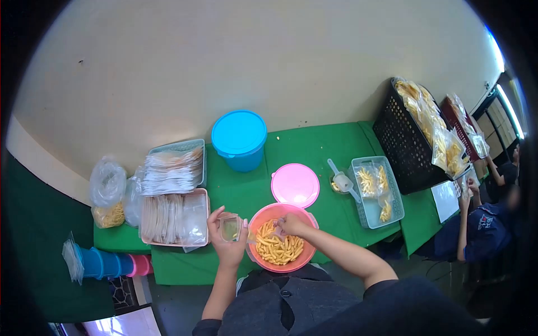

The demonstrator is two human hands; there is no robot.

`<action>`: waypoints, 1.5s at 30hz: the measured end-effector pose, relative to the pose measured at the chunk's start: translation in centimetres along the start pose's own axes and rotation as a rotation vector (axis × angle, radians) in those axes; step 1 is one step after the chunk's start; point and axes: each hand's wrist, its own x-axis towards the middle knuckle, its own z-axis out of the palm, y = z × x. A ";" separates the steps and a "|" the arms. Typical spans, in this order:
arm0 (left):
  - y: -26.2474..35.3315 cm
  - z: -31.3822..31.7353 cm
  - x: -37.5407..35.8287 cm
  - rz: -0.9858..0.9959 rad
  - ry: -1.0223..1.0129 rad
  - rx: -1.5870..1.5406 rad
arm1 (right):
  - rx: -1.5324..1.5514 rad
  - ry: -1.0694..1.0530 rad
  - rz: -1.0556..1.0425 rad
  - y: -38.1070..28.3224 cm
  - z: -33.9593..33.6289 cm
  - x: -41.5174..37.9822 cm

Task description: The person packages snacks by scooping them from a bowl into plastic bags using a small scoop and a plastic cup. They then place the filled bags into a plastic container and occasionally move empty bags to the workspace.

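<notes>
My left hand (228,253) grips a small clear plastic pouch (230,228), its mouth spread open, just left of a pink tub (311,256). Yellow stick-shaped snacks (276,250) fill much of the tub. Over the snacks, my right hand (292,224) is closed on a small pale pinkish scoop (277,233), partly hidden by the fingers. Behind the tub lies its round pink lid (295,185).
Trays of flat packets (172,171) and pouches (162,219) stand left. A blue lidded bucket (240,140) is at the back. To the right are clear scoops (343,180), a tray (372,213) of filled bags and a black crate (406,145). Another person (482,224) works at far right.
</notes>
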 end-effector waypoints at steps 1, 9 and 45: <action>0.1 0.0 -0.2 -0.001 0.005 0.006 | -0.012 -0.016 -0.027 0.3 0.3 0.2; -0.6 -1.8 1.3 0.003 0.085 -0.006 | 0.448 -0.007 0.160 -0.6 -0.7 -1.3; -1.1 3.5 -0.1 0.167 -0.614 0.012 | 1.099 0.580 -0.584 -11.8 -9.5 -19.9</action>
